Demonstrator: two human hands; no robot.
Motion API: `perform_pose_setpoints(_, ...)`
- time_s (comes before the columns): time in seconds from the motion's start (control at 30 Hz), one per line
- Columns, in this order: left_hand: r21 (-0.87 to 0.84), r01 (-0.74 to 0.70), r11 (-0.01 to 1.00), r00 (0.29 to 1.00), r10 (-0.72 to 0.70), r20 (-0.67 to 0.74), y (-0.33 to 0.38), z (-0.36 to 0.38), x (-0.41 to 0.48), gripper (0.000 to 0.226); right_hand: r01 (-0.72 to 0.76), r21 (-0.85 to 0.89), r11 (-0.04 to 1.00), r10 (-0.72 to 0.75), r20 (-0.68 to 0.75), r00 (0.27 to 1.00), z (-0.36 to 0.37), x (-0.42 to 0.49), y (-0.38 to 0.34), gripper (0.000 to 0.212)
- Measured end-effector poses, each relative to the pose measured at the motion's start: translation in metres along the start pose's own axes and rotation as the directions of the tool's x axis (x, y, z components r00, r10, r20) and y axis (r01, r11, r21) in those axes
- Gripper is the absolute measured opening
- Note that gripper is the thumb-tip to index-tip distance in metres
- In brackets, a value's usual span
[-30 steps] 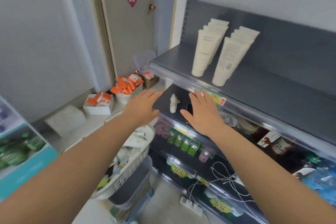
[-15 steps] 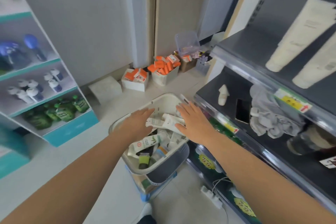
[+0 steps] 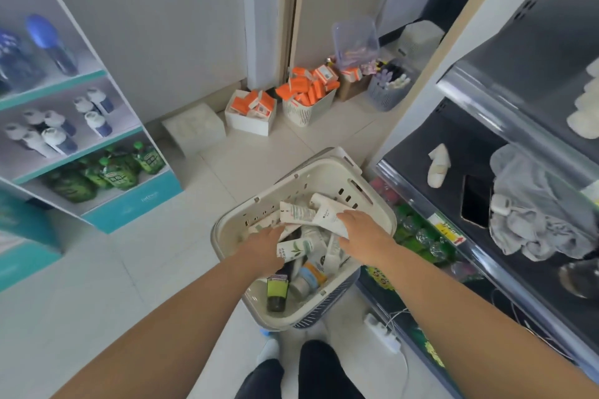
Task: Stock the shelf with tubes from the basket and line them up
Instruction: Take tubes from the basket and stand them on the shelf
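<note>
A cream plastic basket (image 3: pixel 319 168) stands on the floor beside the dark shelf unit (image 3: pixel 479 97). It holds several tubes and small bottles in a loose pile. My right hand (image 3: pixel 364 228) lies over a long white tube (image 3: pixel 325 214) near the basket's right wall, fingers above it and thumb below. My left hand (image 3: pixel 264 241) reaches into the pile next to a white tube with a green leaf print (image 3: pixel 293 248); its fingertips are hidden among the tubes. At the far right edge, the caps of cream tubes (image 3: pixel 585 120) stand on the upper shelf.
The lower shelf board carries a small white bottle (image 3: pixel 437 165), a dark phone (image 3: pixel 475 201) and a grey cloth (image 3: pixel 534 204). A teal display rack (image 3: pixel 129 204) stands left. Orange boxes (image 3: pixel 304 91) sit by the wall. A power strip (image 3: pixel 382 330) lies near my feet.
My view dropped from the shelf to the basket. Both hands moved down from the shelf edge into the basket, and the right one now closes around a white tube.
</note>
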State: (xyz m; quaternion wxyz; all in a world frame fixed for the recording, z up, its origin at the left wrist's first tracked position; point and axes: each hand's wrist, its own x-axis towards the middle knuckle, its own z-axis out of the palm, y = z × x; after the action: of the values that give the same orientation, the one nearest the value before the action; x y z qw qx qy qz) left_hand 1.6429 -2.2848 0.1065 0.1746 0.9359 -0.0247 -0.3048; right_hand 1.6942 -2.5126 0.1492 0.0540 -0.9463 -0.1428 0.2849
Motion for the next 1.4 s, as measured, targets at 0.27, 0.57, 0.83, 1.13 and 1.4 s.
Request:
perform_pose_setpoints(0.27, -0.068, 0.144, 0.987, 0.982, -0.134, 0.133, -0.005, 0.029, 0.031, 0.088, 0.063, 0.100, 0.993, -0.085, 0.239, 0.967, 0.030, 0.041, -0.007, 0.051)
perform_pose_setpoints(0.57, 0.008, 0.254, 0.967, 0.967, -0.255, 0.027, 0.001, 0.053, 0.045, 0.071, 0.180, 0.051, 0.982, -0.188, 0.272, 0.944, 0.067, 0.082, -0.019, 0.057)
perform_pose_setpoints(0.83, -0.054, 0.300, 0.952, 0.946, -0.305, -0.108, 0.004, 0.057, 0.042, 0.065, 0.325, -0.238, 0.915, -0.251, 0.294, 0.922, 0.072, 0.094, -0.016, 0.047)
perform_pose_setpoints(1.13, -0.938, 0.222, 0.267, 0.867, -0.494, 0.064, 0.018, 0.041, 0.043, 0.081, -0.051, 0.549, 0.834, -0.195, 0.380, 0.904, 0.033, 0.097, 0.027, 0.042)
perform_pose_setpoints(1.4, -0.960, 0.224, 0.165, 0.867, -0.484, 0.120, 0.028, 0.049, 0.056, 0.025, 0.136, 0.474, 0.870, -0.254, 0.194, 0.947, 0.047, 0.106, -0.008, 0.043)
